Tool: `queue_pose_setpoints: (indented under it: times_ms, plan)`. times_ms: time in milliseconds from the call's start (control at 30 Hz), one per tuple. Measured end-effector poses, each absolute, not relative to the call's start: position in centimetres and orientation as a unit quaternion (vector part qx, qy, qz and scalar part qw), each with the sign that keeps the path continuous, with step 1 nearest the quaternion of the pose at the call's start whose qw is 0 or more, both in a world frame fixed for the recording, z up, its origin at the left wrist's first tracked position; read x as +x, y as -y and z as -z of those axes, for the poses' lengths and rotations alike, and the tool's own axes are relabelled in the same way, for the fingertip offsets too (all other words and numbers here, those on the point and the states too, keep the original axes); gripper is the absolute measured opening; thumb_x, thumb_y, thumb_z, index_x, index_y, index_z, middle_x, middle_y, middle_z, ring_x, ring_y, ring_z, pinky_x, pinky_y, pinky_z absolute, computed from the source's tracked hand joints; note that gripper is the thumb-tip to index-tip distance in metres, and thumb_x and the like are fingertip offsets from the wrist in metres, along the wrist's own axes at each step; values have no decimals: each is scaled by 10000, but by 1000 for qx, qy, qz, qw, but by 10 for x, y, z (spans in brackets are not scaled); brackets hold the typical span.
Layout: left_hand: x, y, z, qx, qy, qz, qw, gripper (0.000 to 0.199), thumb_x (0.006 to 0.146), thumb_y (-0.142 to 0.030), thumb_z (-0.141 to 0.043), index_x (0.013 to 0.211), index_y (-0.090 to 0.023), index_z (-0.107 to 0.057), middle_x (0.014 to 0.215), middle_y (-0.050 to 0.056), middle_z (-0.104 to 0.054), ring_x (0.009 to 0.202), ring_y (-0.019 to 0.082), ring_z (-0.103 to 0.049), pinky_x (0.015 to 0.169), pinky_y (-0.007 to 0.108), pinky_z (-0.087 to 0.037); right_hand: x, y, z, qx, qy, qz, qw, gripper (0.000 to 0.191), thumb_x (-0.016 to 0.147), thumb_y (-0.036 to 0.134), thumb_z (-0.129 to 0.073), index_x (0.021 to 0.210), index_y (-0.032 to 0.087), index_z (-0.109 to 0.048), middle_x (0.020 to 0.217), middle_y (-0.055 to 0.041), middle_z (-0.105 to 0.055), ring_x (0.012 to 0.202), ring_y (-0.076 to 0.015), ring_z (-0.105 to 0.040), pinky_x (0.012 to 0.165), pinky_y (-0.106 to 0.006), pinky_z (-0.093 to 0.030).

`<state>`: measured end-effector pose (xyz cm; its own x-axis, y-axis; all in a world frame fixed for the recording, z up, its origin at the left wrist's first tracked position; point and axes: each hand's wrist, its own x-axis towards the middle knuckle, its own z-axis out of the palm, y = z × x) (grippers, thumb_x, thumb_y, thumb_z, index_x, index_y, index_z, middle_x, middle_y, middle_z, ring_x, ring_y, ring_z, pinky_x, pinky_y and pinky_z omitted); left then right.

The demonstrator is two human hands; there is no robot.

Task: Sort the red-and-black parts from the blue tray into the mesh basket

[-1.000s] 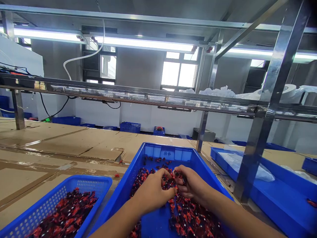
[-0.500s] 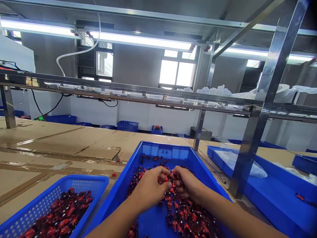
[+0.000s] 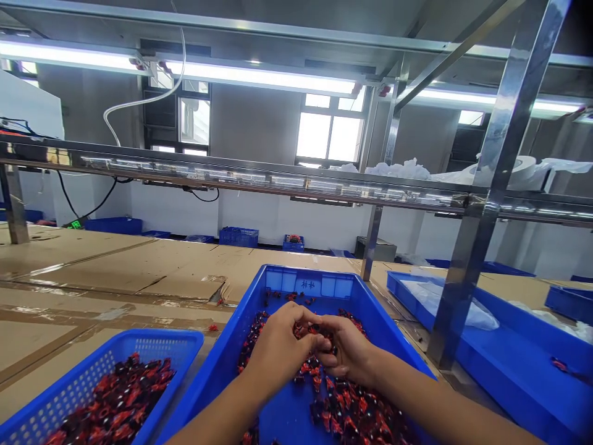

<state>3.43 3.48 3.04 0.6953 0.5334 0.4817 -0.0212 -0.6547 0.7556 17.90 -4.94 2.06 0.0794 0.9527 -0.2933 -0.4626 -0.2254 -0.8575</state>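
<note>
My left hand (image 3: 283, 341) and my right hand (image 3: 353, 347) meet over a deep blue tub (image 3: 223, 337), fingertips touching. Both sets of fingers are curled in around a small dark red-and-black piece (image 3: 327, 335), mostly hidden between them. Below my hands, many loose glossy red-and-black pieces (image 3: 359, 413) lie in the tub, heaped thickest toward its near right side. To the left stands a perforated blue basket (image 3: 183, 337) holding a pile of similar pieces (image 3: 123, 395).
A blue tray (image 3: 514, 377) with a plastic bag (image 3: 470, 312) lies to the right, behind a metal post (image 3: 463, 272). Cardboard (image 3: 176, 262) covers the table. A metal shelf (image 3: 259, 176) crosses ahead, above the tub. One stray red piece (image 3: 213, 327) lies on the cardboard.
My hands have come closer together, and their fingertips now overlap. My right fingers have curled further in, covering more of the small piece. The tub and basket stay put.
</note>
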Motion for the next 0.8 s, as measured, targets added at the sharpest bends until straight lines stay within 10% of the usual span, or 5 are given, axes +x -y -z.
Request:
queue_pose_setpoints:
  times_ms: [267,800]
  plan:
    - [34,-35,-35,845,-191,-349,356,126,749,-256,-668,871,-282,-650,665,-87,-527,631,100,-495,583,223,-344,176,48,-20,-419,285,-618,601,138,782,289,-596,819,156,-584,528,84,-334,379,-43,-293,332,-164,-114]
    - [34,-36,-31,858,-201,-322,345,455,719,-103,-516,1139,-273,-558,765,-65,-579,686,113,-561,627,226,-369,187,51,-23,-404,315,-596,618,168,738,348,-508,673,195,-481,571,44,-413,428,-91,-399,303,-181,-148]
